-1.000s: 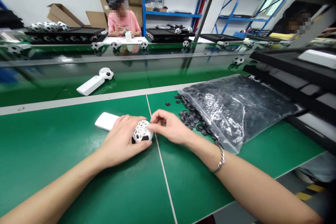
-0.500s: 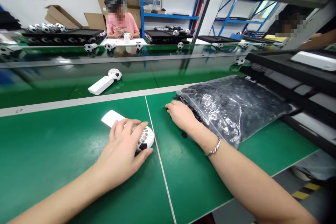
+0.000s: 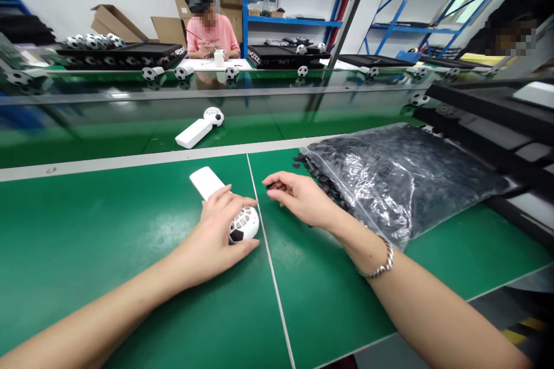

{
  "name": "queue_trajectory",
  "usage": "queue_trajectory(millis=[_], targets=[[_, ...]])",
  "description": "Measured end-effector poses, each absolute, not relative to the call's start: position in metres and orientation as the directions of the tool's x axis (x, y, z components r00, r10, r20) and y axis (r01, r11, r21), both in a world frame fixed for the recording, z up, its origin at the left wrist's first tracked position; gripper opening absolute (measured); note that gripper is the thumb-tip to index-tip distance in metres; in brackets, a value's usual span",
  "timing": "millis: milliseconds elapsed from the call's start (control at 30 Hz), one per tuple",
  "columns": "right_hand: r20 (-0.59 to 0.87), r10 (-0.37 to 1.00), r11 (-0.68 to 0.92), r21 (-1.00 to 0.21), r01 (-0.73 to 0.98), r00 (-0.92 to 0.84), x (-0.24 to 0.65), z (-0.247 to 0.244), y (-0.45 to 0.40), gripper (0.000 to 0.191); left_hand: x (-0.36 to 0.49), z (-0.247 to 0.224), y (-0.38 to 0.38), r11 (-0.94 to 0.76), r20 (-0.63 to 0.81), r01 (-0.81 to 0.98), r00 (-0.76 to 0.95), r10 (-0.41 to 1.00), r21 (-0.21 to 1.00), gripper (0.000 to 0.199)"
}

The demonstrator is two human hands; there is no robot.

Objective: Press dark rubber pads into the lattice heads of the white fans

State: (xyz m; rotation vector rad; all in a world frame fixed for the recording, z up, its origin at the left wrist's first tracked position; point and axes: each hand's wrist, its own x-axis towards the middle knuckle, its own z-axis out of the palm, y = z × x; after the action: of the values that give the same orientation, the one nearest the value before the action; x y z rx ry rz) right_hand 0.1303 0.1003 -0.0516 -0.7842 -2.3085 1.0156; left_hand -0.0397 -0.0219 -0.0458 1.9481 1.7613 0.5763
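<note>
The left hand (image 3: pixel 216 230) rests on the green tabletop (image 3: pixel 108 242), fingers curled around the white football-patterned fan head (image 3: pixel 243 225) of a handheld fan with a white rectangular handle (image 3: pixel 206 181). The right hand (image 3: pixel 303 199) hovers just beside it, fingers pinching a small black plastic piece (image 3: pixel 270 186). A clear plastic bag of black pieces (image 3: pixel 389 173) lies near the right wrist. No legible writing is visible.
</note>
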Motion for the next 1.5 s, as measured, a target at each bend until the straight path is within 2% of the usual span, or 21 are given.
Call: queue_trajectory(millis=[133,333,500,600,733,967,1067,1167,1500], targets=[[0.329,0.562,0.673,-0.715,0.189,-0.759,0.131,-0.047,0.095,0.012,-0.052,-0.044,-0.015,-0.163,-0.017,0.759,0.224,0.974,0.631,0.051],[0.184,0.544,0.49,-0.861,0.133,-0.819,0.129,-0.04,0.086,0.017,-0.062,-0.043,-0.01,-0.198,-0.029,0.721,0.29,0.957,0.664,0.053],[0.187,0.531,0.425,-0.903,0.068,-0.826,0.129,-0.038,0.081,0.005,-0.065,-0.044,-0.01,-0.198,-0.055,0.705,0.318,0.946,0.681,0.053],[0.233,0.47,0.529,-0.847,0.06,-0.851,0.13,-0.038,0.082,0.002,-0.066,-0.044,-0.009,-0.207,-0.054,0.693,0.335,0.941,0.69,0.052],[0.293,0.372,0.688,-0.724,0.05,-0.881,0.129,-0.039,0.081,0.007,-0.064,-0.044,-0.009,-0.208,-0.035,0.689,0.321,0.946,0.695,0.049],[0.441,0.276,0.828,-0.561,-0.021,-0.854,0.125,-0.044,0.072,0.01,-0.051,-0.046,-0.01,-0.098,0.011,0.674,0.132,0.991,0.732,0.039],[0.455,0.331,0.797,-0.603,-0.013,-0.827,0.122,-0.048,0.071,0.008,-0.049,-0.046,-0.009,-0.119,0.03,0.661,0.143,0.989,0.741,0.032],[0.432,0.379,0.738,-0.675,-0.014,-0.819,0.12,-0.051,0.071,0.008,-0.05,-0.046,-0.008,-0.117,0.034,0.664,0.136,0.99,0.738,0.033],[0.368,0.404,0.643,-0.765,-0.025,-0.837,0.12,-0.05,0.069,0.011,-0.047,-0.047,-0.009,-0.08,0.019,0.647,0.1,0.995,0.758,0.035]])
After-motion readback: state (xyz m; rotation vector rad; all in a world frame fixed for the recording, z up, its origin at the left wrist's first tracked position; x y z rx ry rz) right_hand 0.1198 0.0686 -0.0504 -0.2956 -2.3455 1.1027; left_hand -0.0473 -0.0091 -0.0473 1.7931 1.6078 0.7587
